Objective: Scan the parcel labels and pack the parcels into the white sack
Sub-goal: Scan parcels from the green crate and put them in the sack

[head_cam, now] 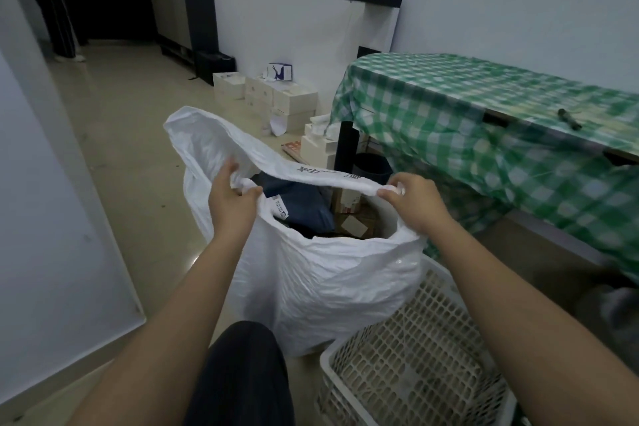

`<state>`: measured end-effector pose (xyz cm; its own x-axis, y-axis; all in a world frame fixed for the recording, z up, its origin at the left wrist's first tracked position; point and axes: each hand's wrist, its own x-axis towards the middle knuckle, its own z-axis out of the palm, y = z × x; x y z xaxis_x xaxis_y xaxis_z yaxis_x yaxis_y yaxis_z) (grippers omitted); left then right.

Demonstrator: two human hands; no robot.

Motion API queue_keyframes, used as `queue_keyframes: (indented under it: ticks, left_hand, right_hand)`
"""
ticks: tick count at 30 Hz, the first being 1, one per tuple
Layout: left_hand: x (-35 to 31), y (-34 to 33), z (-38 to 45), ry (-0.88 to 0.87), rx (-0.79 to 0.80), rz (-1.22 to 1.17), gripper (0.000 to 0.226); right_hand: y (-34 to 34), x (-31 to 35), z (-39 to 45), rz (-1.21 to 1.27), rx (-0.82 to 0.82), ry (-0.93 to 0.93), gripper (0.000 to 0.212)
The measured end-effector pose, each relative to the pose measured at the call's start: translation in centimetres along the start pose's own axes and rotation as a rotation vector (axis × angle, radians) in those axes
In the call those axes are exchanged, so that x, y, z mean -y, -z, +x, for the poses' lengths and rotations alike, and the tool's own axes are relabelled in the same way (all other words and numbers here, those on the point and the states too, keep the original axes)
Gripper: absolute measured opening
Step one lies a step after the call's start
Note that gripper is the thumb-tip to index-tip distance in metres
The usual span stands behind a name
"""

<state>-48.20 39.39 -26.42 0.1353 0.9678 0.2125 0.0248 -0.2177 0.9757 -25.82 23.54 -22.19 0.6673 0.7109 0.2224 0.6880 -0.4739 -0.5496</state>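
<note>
Here the white sack (332,273) is standing upright on the floor (131,135), just beside a white plastic crate (415,356) at its right and near a table draped in a green checked cloth (484,107). Its mouth is gaping open, and inside it a dark blue parcel (301,207) with a white label is lying beside some brown cardboard boxes (356,221). The left hand (230,199) is gripping the bunched rim of the sack on the left side, fingers and thumb curling round the fabric. The right hand (413,202) is pinching the rim on the right side, so the top edge is stretching between the two hands. A dark tool (570,119) is lying on the tablecloth. Pale boxes (283,100) are sitting stacked on the floor against the wall beyond the sack, and a person's dark trouser leg (242,373) is showing at the bottom.
</note>
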Motion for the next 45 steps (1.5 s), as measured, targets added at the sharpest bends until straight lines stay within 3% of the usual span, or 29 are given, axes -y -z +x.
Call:
queue_keyframes:
  ticks: [3, 7, 10, 12, 15, 17, 20, 23, 26, 29, 31, 35, 39, 43, 45]
  left_hand:
    - [0.8, 0.3, 0.8, 0.180, -0.079, -0.109, 0.086]
    - [1.8, 1.3, 1.3, 0.322, -0.036, -0.001, 0.075]
    - [1.9, 2.5, 1.5, 0.328, -0.153, 0.194, 0.065]
    - [2.2, 3.8, 2.0, 0.366, -0.249, 0.351, 0.069]
    - [4.1, 5.9, 3.6, 0.639, -0.167, 0.238, 0.102]
    - [5.5, 6.6, 4.1, 0.759, -0.071, 0.103, 0.098]
    - [6.8, 6.4, 3.5, 0.708, 0.086, 0.080, 0.060]
    - [6.6, 5.6, 2.1, 0.622, 0.190, 0.043, 0.069]
    - [5.9, 4.8, 1.4, 0.530, 0.300, 0.077, 0.071]
    - [5.7, 3.8, 1.2, 0.451, 0.325, 0.187, 0.064]
    - [5.7, 3.4, 0.9, 0.413, 0.289, 0.210, 0.056]
    - [6.0, 3.0, 1.3, 0.464, 0.139, 0.217, 0.051]
    - [5.9, 2.8, 2.0, 0.467, 0.108, 0.036, 0.049]
    - [6.1, 2.2, 3.1, 0.267, 0.002, 0.011, 0.040]
    - [5.9, 1.5, 4.6, 0.234, -0.091, 0.009, 0.037]
  right_hand:
    - [-0.6, 0.8, 0.6, -0.053, 0.004, 0.070, 0.035]
    - [-0.4, 1.4, 0.8, -0.317, 0.092, 0.103, 0.052]
    - [-0.4, 1.6, 0.5, -0.467, 0.004, 0.115, 0.038]
    - [-0.6, 1.8, 0.2, -0.517, -0.036, 0.111, 0.031]
    - [-1.0, 2.2, -0.1, -0.521, -0.059, 0.120, 0.028]
    - [-1.1, 2.5, -0.3, -0.524, -0.060, 0.122, 0.027]
    - [-1.6, 3.1, -0.3, -0.696, 0.038, 0.147, 0.028]
    - [-2.0, 4.9, -0.3, -0.973, 0.262, 0.171, 0.039]
    - [-2.3, 7.1, 0.2, -0.950, 0.384, 0.227, 0.078]
    - [-3.8, 8.0, 1.2, -0.947, 0.464, 0.278, 0.096]
    - [-4.9, 7.8, 1.7, -0.945, 0.512, 0.276, 0.088]
    - [-5.9, 6.5, 2.5, -0.997, 0.454, 0.381, 0.037]
    - [-6.1, 5.1, 3.7, -0.667, 0.216, 0.368, 0.022]
    - [-5.7, 4.9, 5.4, 0.080, -0.133, 0.179, 0.025]
    - [-5.4, 5.4, 6.6, 0.308, -0.236, 0.075, 0.026]
